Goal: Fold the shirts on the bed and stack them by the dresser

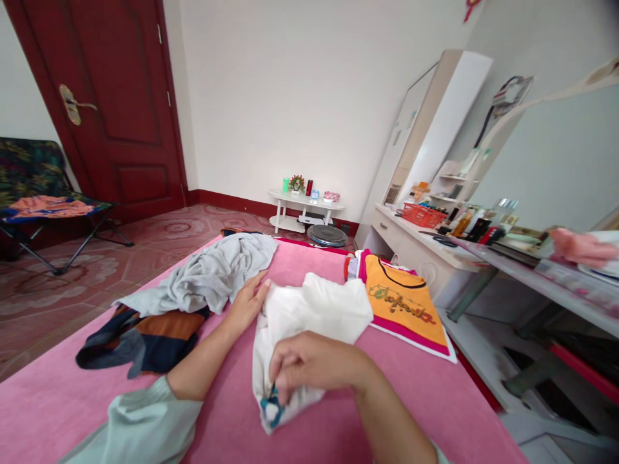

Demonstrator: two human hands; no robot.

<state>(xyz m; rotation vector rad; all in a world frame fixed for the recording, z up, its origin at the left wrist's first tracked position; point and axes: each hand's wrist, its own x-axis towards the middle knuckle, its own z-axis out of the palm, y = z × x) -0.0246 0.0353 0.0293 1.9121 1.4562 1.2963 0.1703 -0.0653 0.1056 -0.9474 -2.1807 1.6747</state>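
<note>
A dark red panelled door (pixel 128 96) stands left of a plain white wall (pixel 290 90); reddish patterned floor tiles (pixel 162 235) lie below; a tall white cabinet (pixel 438 122) stands right.

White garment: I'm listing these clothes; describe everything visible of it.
The white garment looks like soft cloth, wrinkled and partly folded, with a teal pattern at its near corner. It's on the pink surface, left of the orange garment. The left hand touches its left edge; the right hand curls over it by the pattern.
</note>
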